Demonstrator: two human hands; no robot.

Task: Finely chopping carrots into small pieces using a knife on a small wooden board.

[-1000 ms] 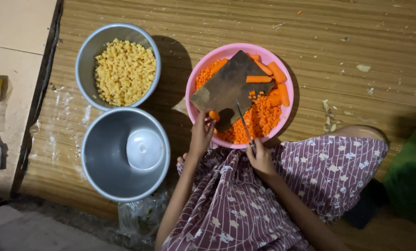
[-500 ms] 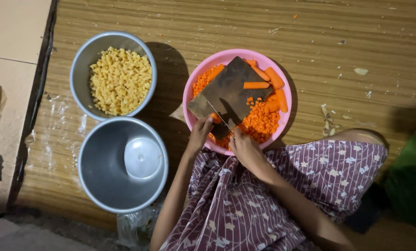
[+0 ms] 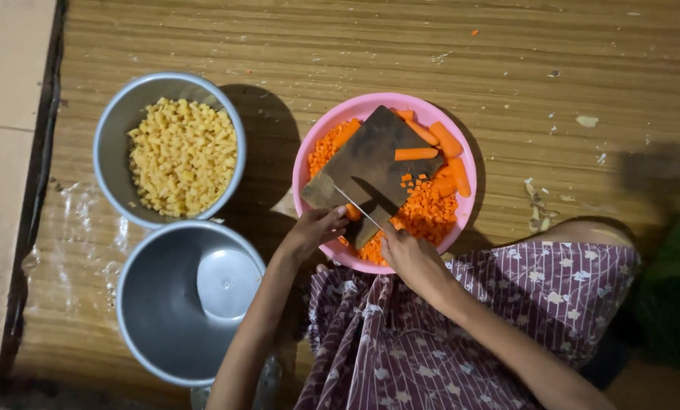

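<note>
steel bowl (image 3: 112, 129) far left, full of yellow cubes (image 3: 182, 156); empty pot (image 3: 169, 304) below it. left hand (image 3: 313, 230) pinching carrot piece (image 3: 353, 212) on dark board (image 3: 370, 171) inside pink basin (image 3: 465, 156). right hand (image 3: 408, 254) closed round knife (image 3: 359, 206), blade across carrot. step judged: dicing. next cut needs fingertips tucked back, blade square; board sits tilted, could rock.

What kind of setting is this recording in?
Likely a home kitchen floor, food prepared seated: wood-grain floor covering, pink bowl of diced carrot under a cutting board, and a metal bowl of yellow pieces.
</note>
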